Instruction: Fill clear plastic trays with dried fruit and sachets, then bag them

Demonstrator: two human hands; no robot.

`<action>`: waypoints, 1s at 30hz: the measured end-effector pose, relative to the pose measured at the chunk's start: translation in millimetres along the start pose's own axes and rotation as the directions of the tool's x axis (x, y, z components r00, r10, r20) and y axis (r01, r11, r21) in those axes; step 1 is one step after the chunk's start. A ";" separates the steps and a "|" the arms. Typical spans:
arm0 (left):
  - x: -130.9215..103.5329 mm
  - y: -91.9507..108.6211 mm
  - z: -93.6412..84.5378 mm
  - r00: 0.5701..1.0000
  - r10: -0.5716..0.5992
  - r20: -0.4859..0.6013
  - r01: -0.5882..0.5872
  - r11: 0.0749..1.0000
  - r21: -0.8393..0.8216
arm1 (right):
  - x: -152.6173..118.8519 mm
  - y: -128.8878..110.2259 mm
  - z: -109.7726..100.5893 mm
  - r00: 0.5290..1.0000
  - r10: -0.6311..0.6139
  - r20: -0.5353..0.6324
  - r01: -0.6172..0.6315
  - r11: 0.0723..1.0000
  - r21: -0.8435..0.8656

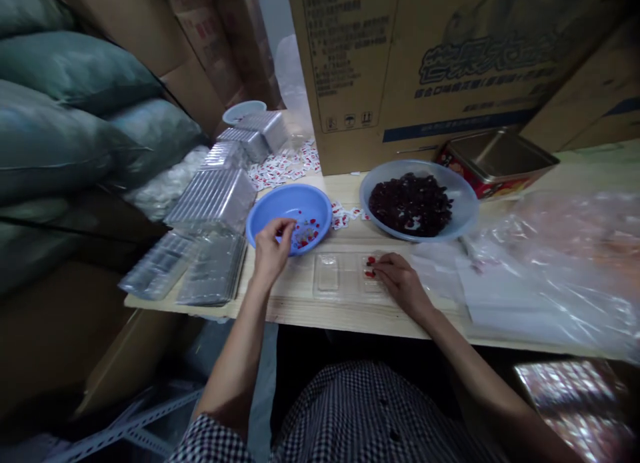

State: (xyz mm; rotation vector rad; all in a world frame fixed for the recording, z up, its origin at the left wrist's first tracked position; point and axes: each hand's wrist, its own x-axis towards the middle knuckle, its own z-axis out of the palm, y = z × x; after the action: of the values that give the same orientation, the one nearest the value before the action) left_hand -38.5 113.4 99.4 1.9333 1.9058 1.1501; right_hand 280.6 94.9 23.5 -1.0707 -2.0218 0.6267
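Observation:
Over the near left rim of a blue bowl [260, 211] is my left hand [274, 248], its thumb and fingers pinched together; what they hold, if anything, is too small to see. Small red pieces [306, 234] lie in the bowl. My right hand [400, 282] has its fingertips pressed together at the right compartment of a clear plastic tray [329, 274], touching or just beside small red pieces [370, 267] there. The tray's left compartment shows no pieces. Behind the right hand, a translucent bowl [467, 213] holds a heap of dark pieces [413, 204].
Stacks of clear trays [213, 196] line the table's left side. Small printed packets [285, 167] lie behind the blue bowl. A large cardboard box [360, 70] and a red tin [500, 160] stand at the back. Plastic sheeting [565, 270] covers the right side.

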 end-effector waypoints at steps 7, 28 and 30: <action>68.7 -83.8 9.2 0.795 -0.350 0.496 0.056 0.856 0.515 | -12.3 -1.6 -32.7 0.988 0.153 -0.030 -0.152 0.988 0.032; 94.9 -74.3 27.7 0.785 -0.269 0.558 -0.058 0.865 0.498 | -6.2 -22.7 -11.5 0.994 0.057 -0.088 -0.063 0.995 -0.071; 107.3 -67.2 33.0 0.794 -0.196 0.575 -0.091 0.897 0.432 | 17.6 -37.7 4.5 0.999 -0.004 -0.048 0.004 1.000 -0.002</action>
State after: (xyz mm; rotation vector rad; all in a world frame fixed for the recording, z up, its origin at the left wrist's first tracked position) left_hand -82.9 234.2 75.9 2.0807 1.9068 0.0039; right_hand 252.5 89.4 54.1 -1.0726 -1.9839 0.5914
